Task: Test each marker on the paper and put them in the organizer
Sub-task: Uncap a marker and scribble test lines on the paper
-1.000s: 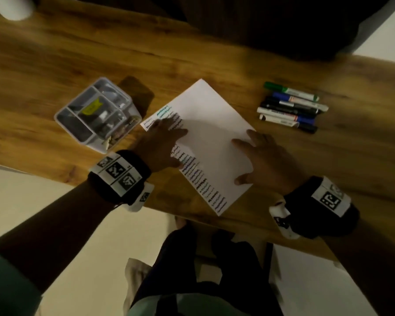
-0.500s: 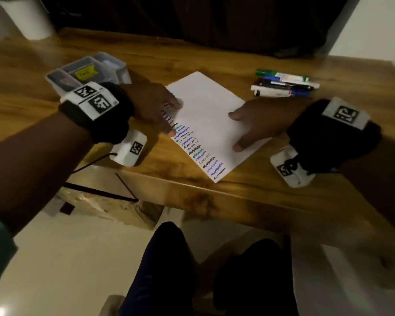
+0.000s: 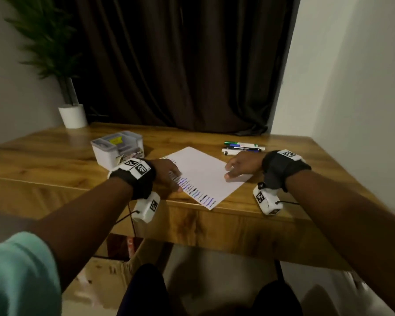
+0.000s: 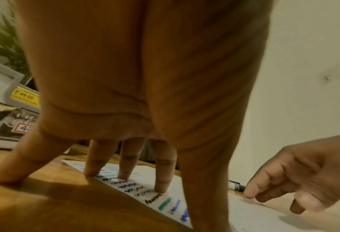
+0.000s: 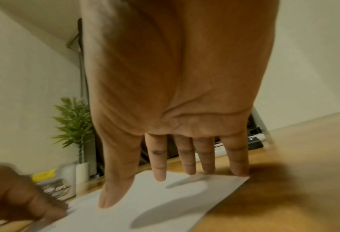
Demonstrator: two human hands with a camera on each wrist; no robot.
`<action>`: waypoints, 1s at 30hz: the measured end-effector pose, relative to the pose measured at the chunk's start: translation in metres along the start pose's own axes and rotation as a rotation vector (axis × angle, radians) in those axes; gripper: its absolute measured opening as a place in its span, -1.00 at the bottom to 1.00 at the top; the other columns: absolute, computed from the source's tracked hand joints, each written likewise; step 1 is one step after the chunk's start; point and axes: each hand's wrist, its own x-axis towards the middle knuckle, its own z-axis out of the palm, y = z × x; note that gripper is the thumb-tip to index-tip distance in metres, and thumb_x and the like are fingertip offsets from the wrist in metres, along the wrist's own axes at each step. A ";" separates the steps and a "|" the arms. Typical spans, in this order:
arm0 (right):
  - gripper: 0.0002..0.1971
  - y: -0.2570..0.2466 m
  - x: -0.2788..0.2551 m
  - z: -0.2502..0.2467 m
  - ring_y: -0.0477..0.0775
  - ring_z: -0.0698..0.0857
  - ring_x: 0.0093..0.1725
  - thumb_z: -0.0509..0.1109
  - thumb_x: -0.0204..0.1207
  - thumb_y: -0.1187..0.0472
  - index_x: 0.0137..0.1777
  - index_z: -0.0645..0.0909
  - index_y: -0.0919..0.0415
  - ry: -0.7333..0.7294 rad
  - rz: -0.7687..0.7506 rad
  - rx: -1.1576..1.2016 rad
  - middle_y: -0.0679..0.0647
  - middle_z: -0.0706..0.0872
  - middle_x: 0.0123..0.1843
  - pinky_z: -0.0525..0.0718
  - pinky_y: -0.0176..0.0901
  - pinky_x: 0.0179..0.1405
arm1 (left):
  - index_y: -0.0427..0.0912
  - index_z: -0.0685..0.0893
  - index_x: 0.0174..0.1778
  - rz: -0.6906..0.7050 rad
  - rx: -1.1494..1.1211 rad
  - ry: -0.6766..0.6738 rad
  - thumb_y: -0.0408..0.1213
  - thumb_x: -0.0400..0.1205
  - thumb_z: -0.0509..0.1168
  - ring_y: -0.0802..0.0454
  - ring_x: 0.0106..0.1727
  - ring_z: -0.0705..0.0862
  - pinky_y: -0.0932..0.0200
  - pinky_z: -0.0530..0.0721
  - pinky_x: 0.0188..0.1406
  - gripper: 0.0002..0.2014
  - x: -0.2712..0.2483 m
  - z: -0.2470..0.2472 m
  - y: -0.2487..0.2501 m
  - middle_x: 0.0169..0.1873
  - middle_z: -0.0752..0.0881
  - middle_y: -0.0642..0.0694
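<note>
A white paper with rows of coloured scribbles lies near the table's front edge. My left hand rests on its left side with straight fingers pressing the sheet. My right hand lies flat on the paper's right edge, fingers spread, holding nothing. Several markers lie in a bunch behind the right hand. The grey organizer with a yellow price sticker stands behind the left hand.
A potted plant stands at the table's far left corner. A dark curtain hangs behind the wooden table. A white wall runs along the right side. My knees are under the front edge.
The head view has tilted up from looking straight down to looking forward across the table. Both hands stay on the paper in about the same places.
</note>
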 end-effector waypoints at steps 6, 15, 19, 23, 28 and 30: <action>-0.71 0.047 0.034 -0.038 0.20 0.74 0.25 0.59 0.54 -0.03 0.16 0.82 0.11 0.146 0.124 -0.009 0.11 0.82 0.19 0.71 0.05 0.29 | 0.09 0.59 0.50 -0.005 -0.028 -0.010 0.15 0.38 0.61 -0.08 0.51 0.47 -0.04 0.41 0.55 -0.25 0.009 -0.001 -0.002 0.56 0.48 0.00; -0.53 0.043 0.095 -0.054 0.24 0.80 0.16 0.65 0.49 0.00 0.25 0.74 0.32 0.224 0.206 -0.243 0.25 0.84 0.18 0.76 0.00 0.16 | 0.02 0.46 0.60 0.042 -0.041 0.013 0.08 0.53 0.51 -0.06 0.59 0.37 0.08 0.28 0.49 -0.28 0.005 0.003 -0.005 0.61 0.41 -0.03; -0.42 0.039 0.108 -0.046 0.23 0.81 0.14 0.72 0.39 0.01 0.30 0.66 0.30 0.193 0.241 -0.337 0.22 0.80 0.14 0.80 0.02 0.22 | 0.00 0.48 0.58 0.047 -0.050 0.006 0.05 0.51 0.53 -0.07 0.58 0.38 0.08 0.32 0.48 -0.28 0.005 0.002 -0.005 0.59 0.43 -0.04; -0.40 0.039 0.114 -0.039 0.21 0.81 0.14 0.72 0.39 0.05 0.35 0.65 0.30 0.186 0.263 -0.373 0.22 0.81 0.17 0.81 0.02 0.23 | 0.03 0.49 0.57 0.052 -0.058 0.007 0.07 0.49 0.55 -0.06 0.57 0.38 0.06 0.33 0.47 -0.27 0.003 0.002 -0.004 0.58 0.43 -0.01; -0.59 0.029 0.099 -0.051 0.26 0.84 0.09 0.69 0.43 0.11 0.17 0.75 0.32 0.192 0.195 -0.172 0.27 0.85 0.10 0.84 0.10 0.17 | 0.06 0.47 0.59 0.052 -0.067 -0.007 0.09 0.49 0.54 -0.08 0.58 0.37 0.03 0.32 0.50 -0.26 -0.001 0.003 -0.004 0.60 0.42 -0.02; -0.76 0.022 0.089 -0.061 0.27 0.85 0.00 0.63 0.52 0.20 0.07 0.78 0.36 0.241 0.097 0.178 0.31 0.86 0.03 0.85 0.16 0.09 | 0.07 0.44 0.62 0.054 -0.055 -0.034 0.11 0.52 0.50 -0.08 0.60 0.35 0.02 0.31 0.52 -0.27 -0.004 0.002 -0.003 0.62 0.39 -0.03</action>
